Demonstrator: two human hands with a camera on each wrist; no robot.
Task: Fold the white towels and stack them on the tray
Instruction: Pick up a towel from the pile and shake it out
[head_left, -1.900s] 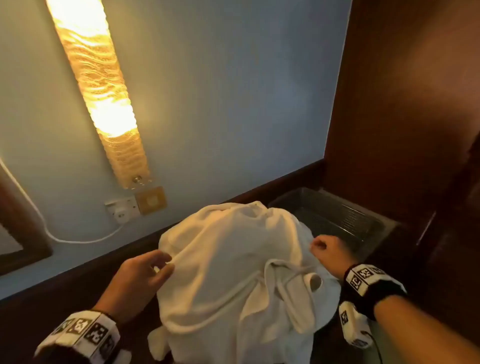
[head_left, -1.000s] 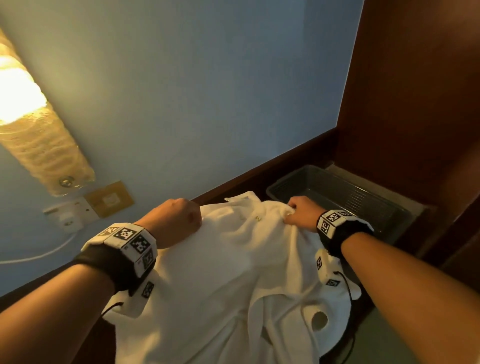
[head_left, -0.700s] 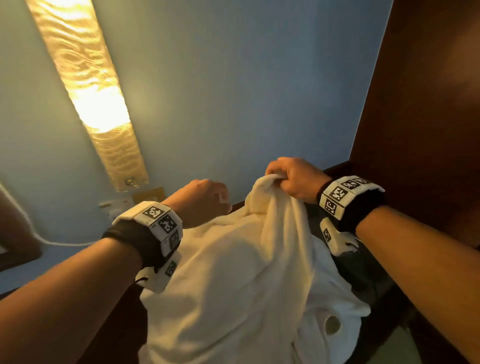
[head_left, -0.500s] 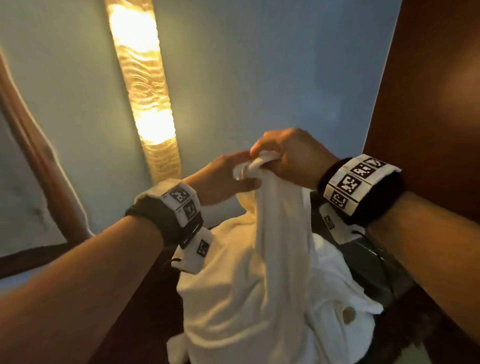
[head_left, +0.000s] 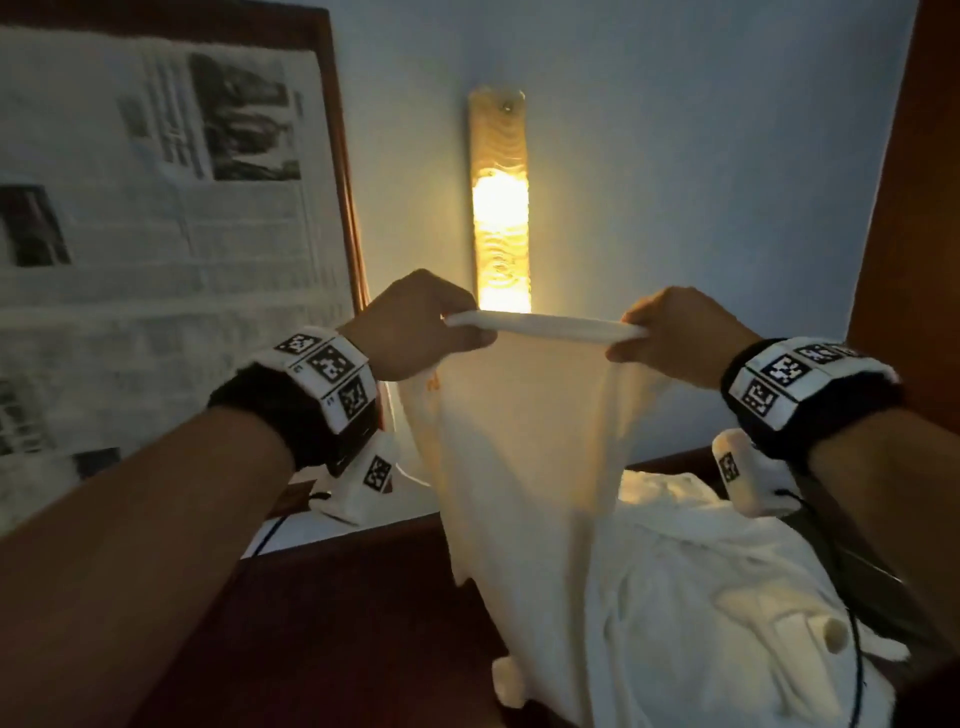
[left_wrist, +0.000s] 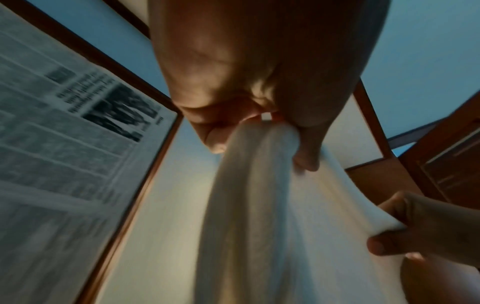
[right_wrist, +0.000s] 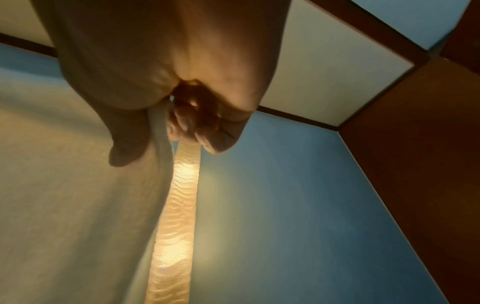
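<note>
Up in front of the glowing amber wall lamp (head_left: 500, 208), the white terry towel (head_left: 524, 457) hangs from its top edge, which is stretched taut and nearly level between the two hands. The left hand (head_left: 415, 325) pinches one end of that edge with thumb and curled fingers (left_wrist: 306, 158); the right hand (head_left: 675, 338) pinches the other end the same way, its thumb (right_wrist: 124, 148) pressed flat on the cloth. Between the hands the edge is rolled into a narrow band, and below it the towel falls in long soft folds, lit yellow from behind by the lamp.

Left of the lamp, a dark wooden frame holding printed newspaper pages (head_left: 156, 208) stands close to the left wrist. Right of the lamp, the blue wall (head_left: 701, 156) is open as far as a brown wooden panel (head_left: 904, 234) just beyond the right wrist.

Below the lamp, the lower part of the towel meets a crumpled heap of white cloth (head_left: 727, 597) lying on the dark wooden desk (head_left: 337, 623). Whether the towel's hem rests on the heap or merges with it cannot be told.
</note>
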